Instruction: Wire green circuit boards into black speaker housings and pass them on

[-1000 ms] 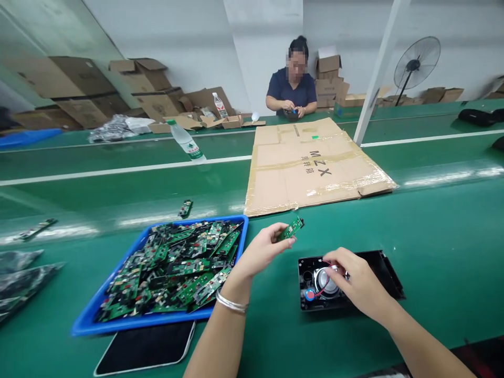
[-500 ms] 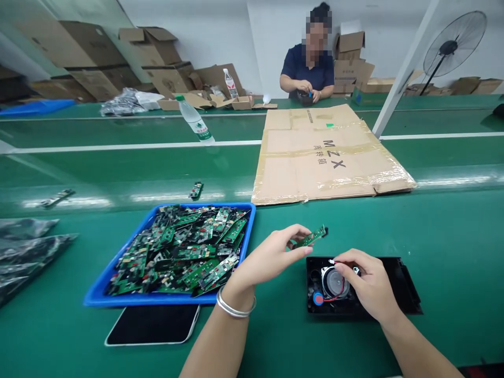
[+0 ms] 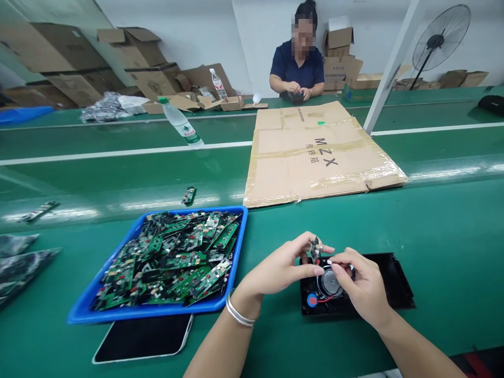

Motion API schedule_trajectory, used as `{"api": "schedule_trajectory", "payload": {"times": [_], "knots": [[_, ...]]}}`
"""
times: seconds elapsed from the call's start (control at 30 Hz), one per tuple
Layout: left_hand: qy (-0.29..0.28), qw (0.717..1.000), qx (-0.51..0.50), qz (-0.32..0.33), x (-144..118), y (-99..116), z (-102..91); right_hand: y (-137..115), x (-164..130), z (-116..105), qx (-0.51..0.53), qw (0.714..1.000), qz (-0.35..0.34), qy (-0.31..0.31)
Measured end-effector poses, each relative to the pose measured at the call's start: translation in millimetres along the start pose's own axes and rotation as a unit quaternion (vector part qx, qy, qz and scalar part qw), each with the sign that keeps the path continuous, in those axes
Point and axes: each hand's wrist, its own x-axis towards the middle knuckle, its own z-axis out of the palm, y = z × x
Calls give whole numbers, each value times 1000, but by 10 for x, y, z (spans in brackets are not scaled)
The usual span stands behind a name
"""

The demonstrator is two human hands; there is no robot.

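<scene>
Head view, circuit board (image 3: 315, 249) between hands (touching)

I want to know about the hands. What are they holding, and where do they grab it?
The left hand pinches a small green circuit board by its lower end. The right hand pinches something tiny over the speaker; too small to tell.

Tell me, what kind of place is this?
It looks like an electronics assembly line in a factory. A blue tray heaped with green circuit boards sits on a long green bench, the left hand holds one board over a black speaker case, and cardboard boxes are stacked behind.
</scene>
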Motion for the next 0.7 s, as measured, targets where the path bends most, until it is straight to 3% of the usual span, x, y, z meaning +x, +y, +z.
{"api": "schedule_trajectory", "payload": {"times": [0.13,0.2,0.33,0.53,0.7], "knots": [[53,992,116,17,12,19,48,14,-22,-5,39,999,25,14],[72,992,100,3,18,27,67,29,-28,-3,81,995,60,20],[93,991,-88,-29,45,36,133,49,-26,12,158,980,118,28],[100,938,-329,-55,136,-36,243,41,-8,8,94,984,121,90],[149,902,-397,-74,182,-77,227,53,31,-9,235,952,193,43]]}}
